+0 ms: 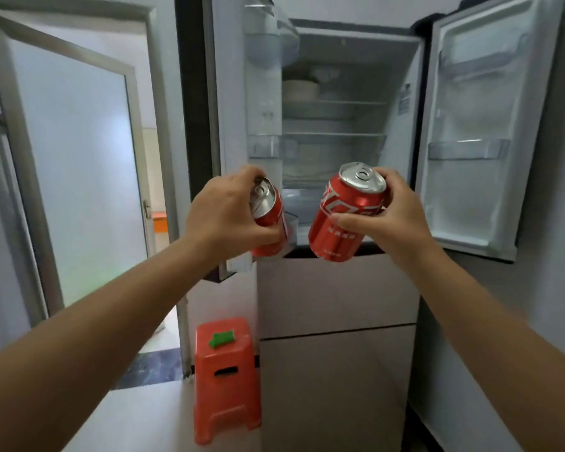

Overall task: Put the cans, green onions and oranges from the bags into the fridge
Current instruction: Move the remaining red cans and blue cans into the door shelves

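I stand in front of the fridge (340,288) with both upper doors swung open. My left hand (222,213) grips a red can (269,216) by its side, tilted, in front of the left door's lower bin. My right hand (395,213) grips a second red can (343,220), tilted with its silver top toward me, in front of the fridge's lower shelf. The shelves (333,135) inside are mostly bare; a pale bowl (300,89) sits on the upper one. No bags, green onions or oranges are in view.
An orange plastic stool (225,380) with a small green item (222,338) on top stands at the fridge's lower left. A frosted glass door (72,164) hangs open to the left. Door bins (467,150) line the right fridge door. Closed drawers sit below.
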Motion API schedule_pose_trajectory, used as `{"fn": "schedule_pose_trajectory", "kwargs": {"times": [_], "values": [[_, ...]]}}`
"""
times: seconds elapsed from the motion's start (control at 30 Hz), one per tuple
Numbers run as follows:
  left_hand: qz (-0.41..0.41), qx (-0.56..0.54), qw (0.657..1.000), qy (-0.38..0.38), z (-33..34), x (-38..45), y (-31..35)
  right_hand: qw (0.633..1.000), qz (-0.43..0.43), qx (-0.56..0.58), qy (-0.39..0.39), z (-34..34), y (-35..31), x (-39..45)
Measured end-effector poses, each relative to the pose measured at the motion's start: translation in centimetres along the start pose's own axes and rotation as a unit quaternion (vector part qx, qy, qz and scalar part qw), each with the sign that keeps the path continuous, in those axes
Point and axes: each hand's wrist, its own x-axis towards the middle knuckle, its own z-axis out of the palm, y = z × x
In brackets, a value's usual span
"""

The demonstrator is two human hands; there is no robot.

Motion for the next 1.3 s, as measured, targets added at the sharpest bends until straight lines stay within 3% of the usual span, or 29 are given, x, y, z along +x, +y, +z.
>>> {"fn": "schedule_pose_trajectory", "kwargs": {"times": [0.33,0.53,0.77,0.97,1.2,1.3], "values": [[0.029,0.067,0.973,0.218,5.1,18.9,-1.6,0.983,-0.111,0.128,0.070,-0.1,7.9,21.2],[-0.045,0.186,0.950,0.246,9.6,27.7,-2.5,0.953,-0.151,0.263,0.015,2.3,13.7,33.7],[-0.211,0.265,0.920,0.196,12.0,33.3,-3.8,0.943,-0.127,0.266,-0.157,6.9,17.9,42.2],[-0.328,0.267,0.892,0.159,12.6,34.7,-3.0,0.902,-0.119,0.224,-0.350,8.8,19.8,43.9],[-0.429,0.228,0.871,0.071,11.9,37.2,-2.3,0.894,-0.067,0.137,-0.421,10.0,19.1,45.5],[-0.452,0.270,0.849,0.043,12.5,38.0,-2.1,0.913,-0.104,0.056,-0.390,10.7,18.1,45.3]]}}
